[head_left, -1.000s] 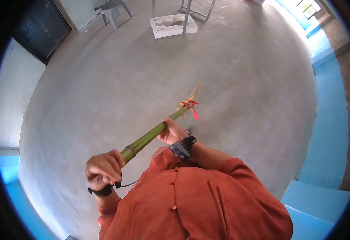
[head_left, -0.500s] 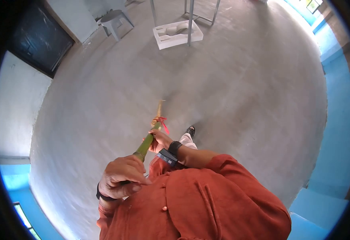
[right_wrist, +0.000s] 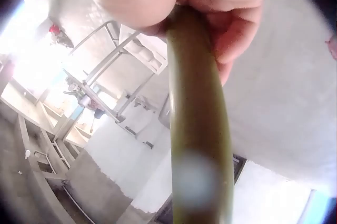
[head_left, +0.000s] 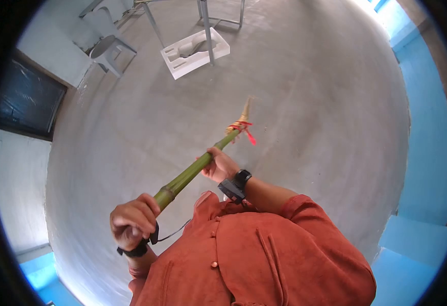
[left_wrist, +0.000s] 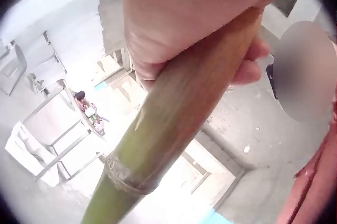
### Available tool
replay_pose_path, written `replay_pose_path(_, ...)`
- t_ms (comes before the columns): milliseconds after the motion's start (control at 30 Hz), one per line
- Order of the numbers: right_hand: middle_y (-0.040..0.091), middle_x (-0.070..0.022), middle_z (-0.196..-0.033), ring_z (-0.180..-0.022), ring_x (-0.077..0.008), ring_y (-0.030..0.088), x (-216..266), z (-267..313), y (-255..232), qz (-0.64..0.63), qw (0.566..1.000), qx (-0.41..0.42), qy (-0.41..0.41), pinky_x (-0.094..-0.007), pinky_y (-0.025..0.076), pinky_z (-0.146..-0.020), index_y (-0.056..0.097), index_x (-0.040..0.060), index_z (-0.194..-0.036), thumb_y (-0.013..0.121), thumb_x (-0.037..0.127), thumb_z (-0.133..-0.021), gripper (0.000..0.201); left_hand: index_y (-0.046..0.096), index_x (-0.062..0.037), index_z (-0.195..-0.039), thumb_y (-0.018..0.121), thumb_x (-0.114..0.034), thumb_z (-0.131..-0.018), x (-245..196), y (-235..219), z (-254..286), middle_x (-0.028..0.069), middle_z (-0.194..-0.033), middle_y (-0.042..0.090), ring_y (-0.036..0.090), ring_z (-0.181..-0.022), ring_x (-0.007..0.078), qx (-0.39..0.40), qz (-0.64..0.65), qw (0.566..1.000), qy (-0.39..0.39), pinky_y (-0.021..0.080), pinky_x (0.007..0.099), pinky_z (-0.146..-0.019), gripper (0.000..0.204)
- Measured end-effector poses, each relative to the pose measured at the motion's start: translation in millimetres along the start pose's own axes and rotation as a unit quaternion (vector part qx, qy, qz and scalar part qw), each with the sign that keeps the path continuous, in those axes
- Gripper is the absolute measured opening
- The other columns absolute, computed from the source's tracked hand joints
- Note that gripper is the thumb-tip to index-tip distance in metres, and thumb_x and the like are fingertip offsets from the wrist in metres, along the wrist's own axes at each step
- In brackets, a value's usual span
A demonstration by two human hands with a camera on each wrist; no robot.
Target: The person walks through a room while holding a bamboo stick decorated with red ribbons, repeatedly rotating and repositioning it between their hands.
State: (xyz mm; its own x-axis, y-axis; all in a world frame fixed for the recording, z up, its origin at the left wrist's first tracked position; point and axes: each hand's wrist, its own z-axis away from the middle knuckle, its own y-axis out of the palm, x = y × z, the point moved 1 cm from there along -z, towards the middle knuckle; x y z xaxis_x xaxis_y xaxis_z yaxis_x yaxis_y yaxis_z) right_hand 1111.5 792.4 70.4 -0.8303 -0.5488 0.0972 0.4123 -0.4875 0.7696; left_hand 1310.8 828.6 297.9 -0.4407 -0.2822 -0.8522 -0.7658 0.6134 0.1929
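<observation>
A green bamboo pole (head_left: 185, 177) with ringed joints slants across the front of the body in the head view. At its far end is a straw-coloured pointed tip (head_left: 246, 109), bound with a red ribbon (head_left: 251, 137). My left hand (head_left: 134, 219) grips the near end, lower left; in the left wrist view its fingers wrap the pole (left_wrist: 168, 113) above a joint. Farther along, near the bound end, my right hand (head_left: 222, 166) holds the pole from the right side. The right wrist view shows the fingers (right_wrist: 237, 34) curled round the smooth stalk (right_wrist: 200, 118).
Grey concrete floor (head_left: 305, 122) lies all around. Ahead stand a metal-legged frame (head_left: 208, 35), a white foam tray (head_left: 182, 66) and a grey plastic chair (head_left: 108, 48). A blue-painted wall (head_left: 427, 132) runs along the right, and a dark panel (head_left: 29, 99) stands at the left.
The pole's far end swung left and nearer the body, then back out to the right, both hands moving with it and keeping their grip. The tray and chair have shifted left in view.
</observation>
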Motion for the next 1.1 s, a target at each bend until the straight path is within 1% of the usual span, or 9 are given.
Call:
replay_pose_path(33,0.059,-0.0124,-0.089,-0.080,-0.0207,0.059,-0.6,-3.7,8.3,-0.031,0.999,0.033,0.026,-0.0292,0.047,-0.056,0.045,0.0047,-0.090,0.042,0.025,-0.089,0.021,0.062,-0.0019,-0.074,0.057,-0.017,-0.082,-6.4,-1.9,-15.2,0.0010,-0.051,0.052,0.049,-0.046,0.0151,0.007,0.002,1.000,-0.001,0.041,0.0342,-0.063,0.018)
replay_pose_path(100,0.060,-0.0129,-0.088,-0.080,-0.0217,0.059,-4.3,-9.3,16.9,-0.038,0.997,0.065,0.036,-0.0288,0.046,-0.055,0.046,0.0047,-0.088,0.043,0.026,-0.089,0.022,0.064,-0.0012,-0.074,0.059,-0.019,-0.080,-14.6,-0.9,-45.0,0.0038,-0.056,0.057,0.053,-0.048,0.0160,0.214,-0.027,0.976,0.017,0.043,0.0328,-0.060,0.020)
replay_pose_path(233,0.061,-0.0112,-0.081,-0.074,-0.0201,0.058,-3.5,-19.1,19.7,-0.011,0.997,0.056,0.046,-0.0273,0.044,-0.054,0.049,0.0053,-0.081,0.045,0.026,-0.088,0.022,0.065,-0.0006,-0.076,0.064,-0.011,-0.071,3.1,14.4,-85.7,0.0048,-0.060,0.059,0.055,-0.052,0.0177,0.270,-0.061,0.961,-0.007,0.044,0.0332,-0.060,0.012)
replay_pose_path(367,0.060,-0.0096,-0.080,-0.067,-0.0174,0.055,15.9,-39.0,4.4,-0.004,0.999,-0.033,0.024,-0.0267,0.039,-0.049,0.049,0.0070,-0.081,0.046,0.024,-0.087,0.018,0.064,-0.0004,-0.077,0.062,-0.005,-0.068,40.1,-8.5,-97.3,0.0069,-0.063,0.058,0.055,-0.063,0.0229,0.233,0.001,0.969,-0.082,0.043,0.0332,-0.064,0.010)
replay_pose_path(433,0.047,-0.0025,-0.060,-0.049,-0.0177,0.046,33.9,-45.8,8.1,-0.005,0.992,-0.103,-0.072,-0.0289,0.042,-0.045,0.047,0.0108,-0.072,0.051,0.029,-0.082,0.022,0.064,0.0003,-0.077,0.058,-0.001,-0.066,51.6,-24.0,-105.8,0.0067,-0.062,0.057,0.054,-0.063,0.0228,0.233,0.025,0.968,-0.086,0.042,0.0333,-0.068,0.012)
replay_pose_path(633,0.050,-0.0036,-0.069,-0.067,-0.0176,0.054,106.2,-92.1,26.4,-0.012,0.964,-0.213,-0.159,-0.0305,0.045,-0.054,0.046,0.0103,-0.083,0.047,0.029,-0.083,0.018,0.062,0.0023,-0.074,0.048,0.007,-0.063,101.7,-108.3,-138.8,0.0048,-0.057,0.054,0.046,-0.053,0.0148,0.099,0.053,0.975,-0.191,0.039,0.0328,-0.077,0.018)
replay_pose_path(833,0.059,-0.0079,-0.087,-0.075,-0.0194,0.057,129.9,-117.0,80.8,-0.016,0.984,-0.078,-0.159,-0.0304,0.047,-0.060,0.046,0.0078,-0.091,0.044,0.029,-0.087,0.022,0.063,0.0014,-0.074,0.053,-0.002,-0.065,88.1,-175.3,-185.2,0.0028,-0.051,0.052,0.047,-0.047,0.0137,0.123,0.084,0.981,-0.125,0.041,0.0324,-0.075,0.014)
replay_pose_path(933,0.060,-0.0090,-0.089,-0.079,-0.0203,0.058,132.0,-134.8,113.7,-0.078,0.991,0.006,-0.113,-0.0296,0.047,-0.061,0.049,0.0054,-0.091,0.046,0.027,-0.087,0.022,0.066,-0.0013,-0.073,0.059,-0.005,-0.065,74.2,-181.3,-219.7,0.0026,-0.054,0.056,0.052,-0.048,0.0168,0.273,0.024,0.961,-0.025,0.044,0.0324,-0.063,0.011)
replay_pose_path(1100,0.062,-0.0083,-0.081,-0.082,-0.0210,0.061,135.8,-166.6,153.0,-0.088,0.994,0.032,-0.051,-0.0289,0.048,-0.063,0.054,0.0035,-0.088,0.051,0.025,-0.084,0.022,0.066,-0.0035,-0.074,0.067,-0.005,-0.060,60.5,-167.8,-266.5,0.0015,-0.053,0.055,0.052,-0.048,0.0164,0.378,0.000,0.926,0.020,0.044,0.0281,-0.057,0.015)
